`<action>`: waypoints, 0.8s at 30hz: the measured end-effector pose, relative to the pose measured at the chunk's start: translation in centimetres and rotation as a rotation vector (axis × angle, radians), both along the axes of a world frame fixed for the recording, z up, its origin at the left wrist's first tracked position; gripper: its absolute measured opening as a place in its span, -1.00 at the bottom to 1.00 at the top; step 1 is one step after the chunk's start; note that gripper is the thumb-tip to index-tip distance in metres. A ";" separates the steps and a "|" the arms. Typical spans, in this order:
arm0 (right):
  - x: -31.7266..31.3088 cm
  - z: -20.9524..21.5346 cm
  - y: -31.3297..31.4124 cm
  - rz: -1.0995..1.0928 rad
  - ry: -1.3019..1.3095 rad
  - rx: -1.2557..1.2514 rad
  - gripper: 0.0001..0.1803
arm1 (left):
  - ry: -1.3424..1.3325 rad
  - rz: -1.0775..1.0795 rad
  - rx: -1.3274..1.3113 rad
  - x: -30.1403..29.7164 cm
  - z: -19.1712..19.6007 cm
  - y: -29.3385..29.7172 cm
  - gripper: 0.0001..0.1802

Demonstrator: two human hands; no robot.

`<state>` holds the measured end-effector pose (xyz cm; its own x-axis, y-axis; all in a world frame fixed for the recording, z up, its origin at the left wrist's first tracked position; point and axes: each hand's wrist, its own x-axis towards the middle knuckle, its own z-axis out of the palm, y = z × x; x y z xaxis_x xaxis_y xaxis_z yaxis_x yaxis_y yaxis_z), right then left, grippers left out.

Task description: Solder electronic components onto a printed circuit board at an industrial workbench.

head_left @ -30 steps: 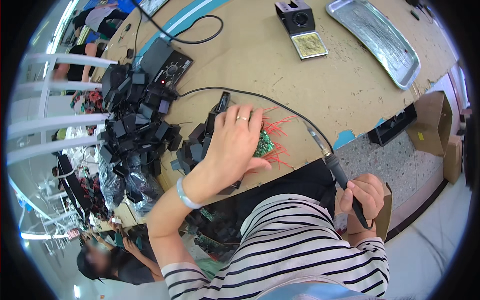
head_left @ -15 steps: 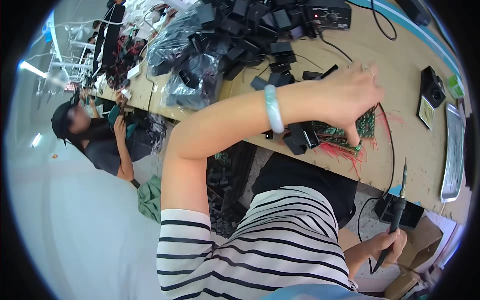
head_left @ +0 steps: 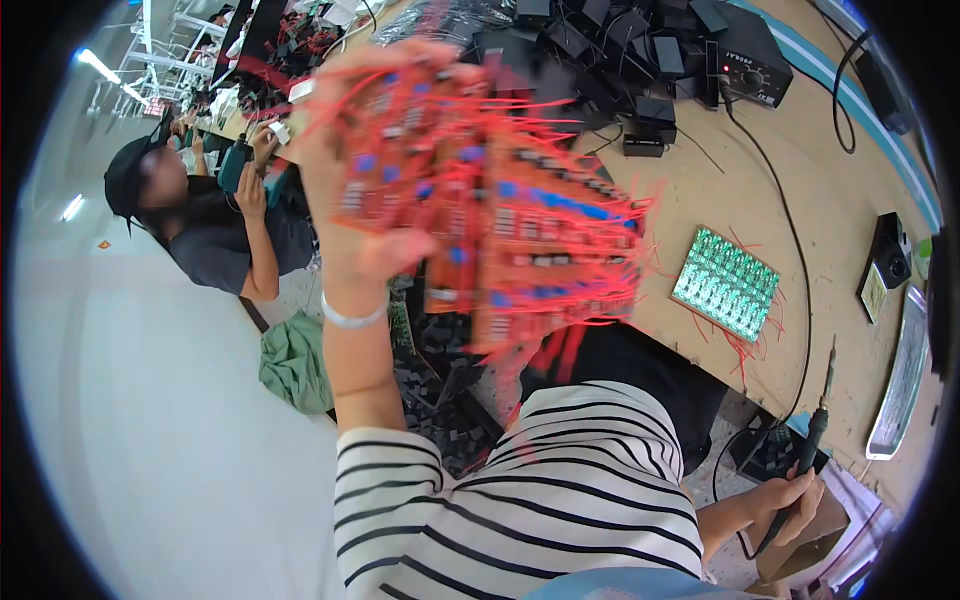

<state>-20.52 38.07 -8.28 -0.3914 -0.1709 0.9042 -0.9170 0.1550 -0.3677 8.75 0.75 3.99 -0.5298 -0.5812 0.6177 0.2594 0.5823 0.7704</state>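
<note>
My left hand (head_left: 350, 245) is raised at the left of the table, its fingers wrapped round circuit board panels (head_left: 560, 235). These are orange-brown, with blue and white parts and many thin red wires sticking out; motion blurs them, and they hide some of my fingers. Another circuit board panel (head_left: 728, 285), green with rows of shiny solder spots, lies on the table with red wires under its edges. Low on the right, my right hand (head_left: 790, 505) grips a soldering iron (head_left: 817, 430) by its dark handle, tip pointing up. Its cable loops near the table edge.
Black plastic cases (head_left: 600, 50) are heaped at the back, beside a soldering station (head_left: 755, 75). On the right lie a black device with a round lens (head_left: 893, 262) and a metal tray (head_left: 897, 375). A cardboard box (head_left: 825, 535) stands below. A co-worker (head_left: 220, 220) sits at left.
My left hand has lifted circuit board panels off the table and swung them up and left. The green panel is now uncovered. My right hand keeps hold of the soldering iron, nearly still.
</note>
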 end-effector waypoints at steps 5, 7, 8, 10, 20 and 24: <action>0.7 0.8 -3.6 0.149 -0.071 0.024 -0.90 | 0.217 0.185 0.143 -1.9 -6.3 0.0 0.04; 1.2 1.5 -3.1 0.189 -0.056 0.036 -0.90 | 0.242 0.239 0.196 -6.2 -6.8 1.1 0.00; 1.7 1.9 -2.6 0.174 -0.054 0.031 -0.90 | 0.265 0.197 0.193 -8.2 -6.6 1.3 -0.01; 2.2 2.1 -2.6 0.132 -0.038 0.029 -0.89 | 0.235 0.193 0.182 -12.1 -6.4 1.3 -0.06; 2.9 2.0 -1.9 0.027 -0.134 0.094 -0.98 | -0.117 0.191 -0.102 -20.2 -3.3 0.4 -0.19; 2.5 1.8 -3.7 0.042 -0.299 -0.067 -0.88 | -0.203 0.099 -0.134 -20.5 -1.5 1.4 -0.20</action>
